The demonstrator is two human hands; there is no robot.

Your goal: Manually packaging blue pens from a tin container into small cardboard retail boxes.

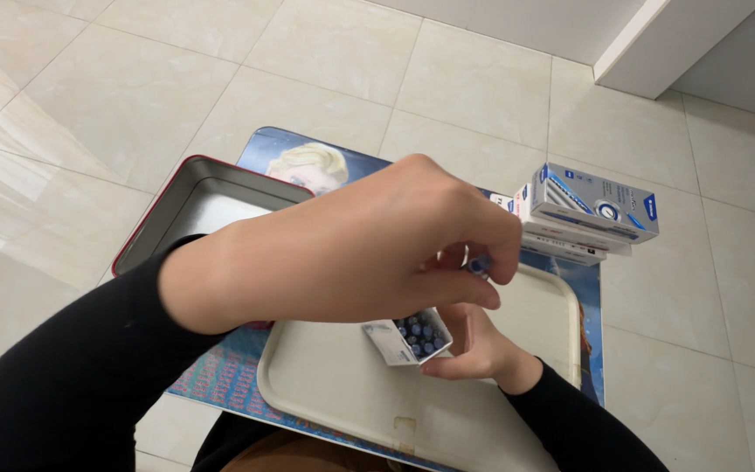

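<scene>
Nearest, the right hand (474,345) is cupping a small open box (408,339) of blue-tipped pieces over the cream tray (342,393), fingers closed round it. Just above, the left hand (351,249) is pinching one blue piece (480,263) between closed fingertips; lifting straight and keeping the box level seems wise. Farther left, a red-rimmed tin (194,210) is lying open; farther right, stacked boxes (583,214) are waiting

Glossy pale floor tiles (80,96), white wall base (657,44)
</scene>
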